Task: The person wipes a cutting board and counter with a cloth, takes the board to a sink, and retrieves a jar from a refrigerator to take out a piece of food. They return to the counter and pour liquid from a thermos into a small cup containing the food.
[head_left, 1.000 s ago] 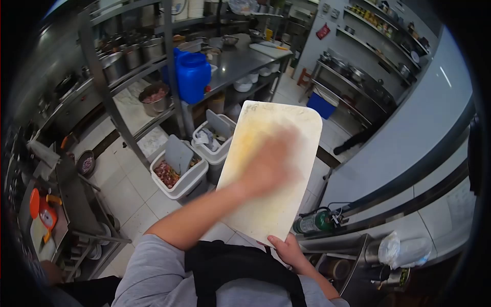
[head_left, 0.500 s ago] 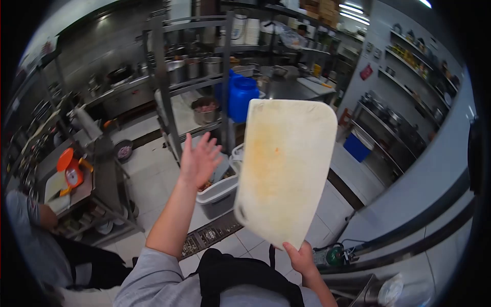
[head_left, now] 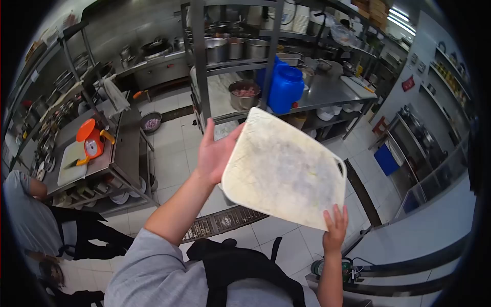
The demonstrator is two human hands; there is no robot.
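A worn white cutting board (head_left: 286, 171) with grey stains and a slot near its right corner is held up in front of my body. My right hand (head_left: 335, 227) grips its lower right corner, fingers on the near face. At the board's left edge is my left hand (head_left: 217, 156), palm up, thumb apart, its fingers partly hidden behind the board. Behind the board, a blue plastic drum (head_left: 285, 88) and a pot of pinkish meat (head_left: 244, 94) stand at the metal rack.
At the left, a steel table (head_left: 123, 148) bears an orange scale (head_left: 92, 143), another board (head_left: 72, 163) and a knife. A co-worker (head_left: 36, 215) stands beside it. A bowl (head_left: 151, 123) sits on the floor. A floor drain (head_left: 225, 221) lies ahead, shelves (head_left: 417, 133) at right.
The board has turned, showing a grey-stained face instead of the yellowish one. My left hand has come to its left edge. The view has shifted, and more of the co-worker shows.
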